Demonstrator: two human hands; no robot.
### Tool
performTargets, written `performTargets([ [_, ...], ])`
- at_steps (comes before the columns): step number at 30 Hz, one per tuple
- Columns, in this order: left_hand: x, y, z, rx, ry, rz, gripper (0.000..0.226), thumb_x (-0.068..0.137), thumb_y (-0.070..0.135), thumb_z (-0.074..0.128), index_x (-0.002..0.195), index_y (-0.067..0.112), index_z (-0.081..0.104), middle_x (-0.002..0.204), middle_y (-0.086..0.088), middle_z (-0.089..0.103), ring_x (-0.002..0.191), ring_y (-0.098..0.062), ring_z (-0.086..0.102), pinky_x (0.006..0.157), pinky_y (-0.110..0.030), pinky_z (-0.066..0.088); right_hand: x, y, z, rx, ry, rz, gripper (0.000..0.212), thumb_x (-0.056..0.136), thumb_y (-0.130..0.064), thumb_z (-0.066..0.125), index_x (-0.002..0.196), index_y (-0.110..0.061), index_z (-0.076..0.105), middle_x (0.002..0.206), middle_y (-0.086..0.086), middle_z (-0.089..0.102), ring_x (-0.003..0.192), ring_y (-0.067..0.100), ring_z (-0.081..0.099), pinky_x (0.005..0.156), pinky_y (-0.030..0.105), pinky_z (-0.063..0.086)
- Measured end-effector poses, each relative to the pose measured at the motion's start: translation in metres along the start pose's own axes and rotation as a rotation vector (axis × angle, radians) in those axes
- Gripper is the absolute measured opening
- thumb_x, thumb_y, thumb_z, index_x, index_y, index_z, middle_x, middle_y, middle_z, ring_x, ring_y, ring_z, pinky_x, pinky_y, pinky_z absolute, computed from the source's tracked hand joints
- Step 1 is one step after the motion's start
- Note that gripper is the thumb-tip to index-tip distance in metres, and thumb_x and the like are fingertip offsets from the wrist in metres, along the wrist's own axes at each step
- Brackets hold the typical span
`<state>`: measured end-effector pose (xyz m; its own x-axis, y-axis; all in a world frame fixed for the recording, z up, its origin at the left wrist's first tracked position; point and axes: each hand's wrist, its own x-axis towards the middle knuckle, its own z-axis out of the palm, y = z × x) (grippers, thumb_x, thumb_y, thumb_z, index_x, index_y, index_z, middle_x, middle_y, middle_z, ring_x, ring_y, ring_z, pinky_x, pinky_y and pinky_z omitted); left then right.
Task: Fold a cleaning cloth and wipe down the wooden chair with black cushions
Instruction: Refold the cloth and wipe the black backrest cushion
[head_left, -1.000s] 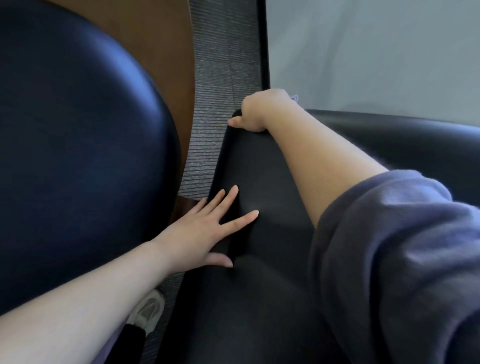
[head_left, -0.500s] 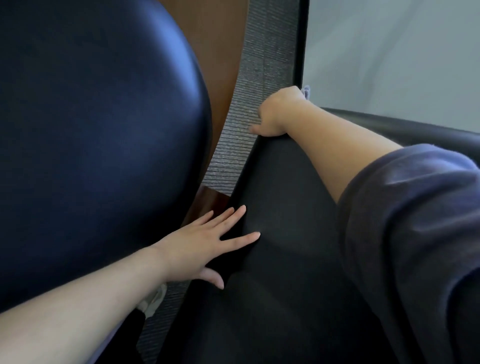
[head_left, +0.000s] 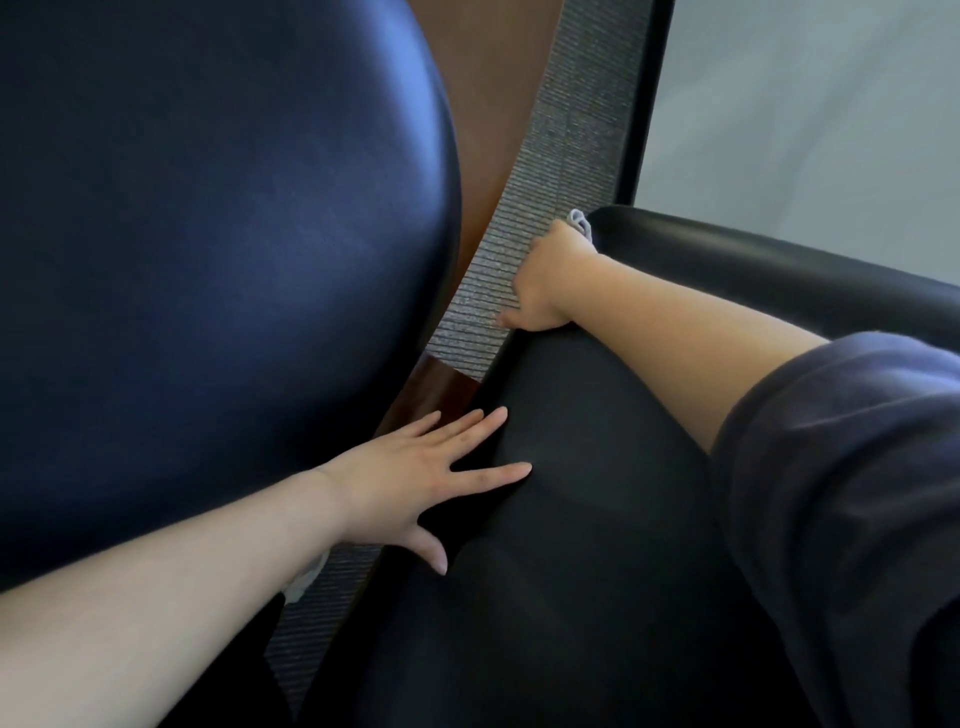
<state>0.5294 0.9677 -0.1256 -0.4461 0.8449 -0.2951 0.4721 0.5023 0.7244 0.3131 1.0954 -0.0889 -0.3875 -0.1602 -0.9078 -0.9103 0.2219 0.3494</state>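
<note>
Grey ribbed carpet floor (head_left: 571, 171) shows beside the chair, with a pale wall (head_left: 805, 130) at far right. We note the left hand (head_left: 410, 478) lying flat, fingers spread wide, on the left edge of the black padded seat cushion (head_left: 597, 441), apparently steadying it. The right hand (head_left: 550, 280) curls round the pale grey cleaning cloth (head_left: 581, 221), of which only a corner is visible, at the cushion's far edge, presumably wiping that border.
</note>
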Motion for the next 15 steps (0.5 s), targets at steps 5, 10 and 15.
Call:
performTargets([
  [5,-0.001,-0.001,-0.001,-0.009,-0.011,-0.009,0.109,0.079,0.067,0.062,0.142,0.055,-0.026,0.152,0.003,-0.044,0.146,-0.019,-0.028,0.123,-0.042,-0.003,-0.005,-0.029,-0.002,0.012,0.021,-0.064,0.075,0.098,-0.063,0.017,0.144,-0.009,0.041,0.148,0.013,0.042,0.139,0.032,0.033,0.113,0.048,0.021],
  [10,-0.004,0.001,0.001,0.014,0.001,-0.014,0.108,0.081,0.066,0.06,0.143,0.052,-0.027,0.154,-0.001,-0.039,0.148,-0.02,-0.023,0.123,-0.045,0.001,-0.011,-0.059,-0.001,0.098,0.09,-0.158,0.059,0.101,-0.049,0.021,0.142,-0.013,0.042,0.146,0.012,0.044,0.134,0.033,0.038,0.11,0.051,0.028],
  [15,-0.015,-0.003,0.009,0.03,-0.027,-0.005,0.108,0.081,0.067,0.059,0.143,0.052,-0.029,0.155,-0.001,-0.038,0.149,-0.019,-0.019,0.123,-0.046,0.004,-0.006,-0.071,0.007,0.099,0.085,-0.212,0.061,0.1,-0.05,0.02,0.134,-0.01,0.05,0.138,0.014,0.051,0.126,0.033,0.045,0.106,0.049,0.033],
])
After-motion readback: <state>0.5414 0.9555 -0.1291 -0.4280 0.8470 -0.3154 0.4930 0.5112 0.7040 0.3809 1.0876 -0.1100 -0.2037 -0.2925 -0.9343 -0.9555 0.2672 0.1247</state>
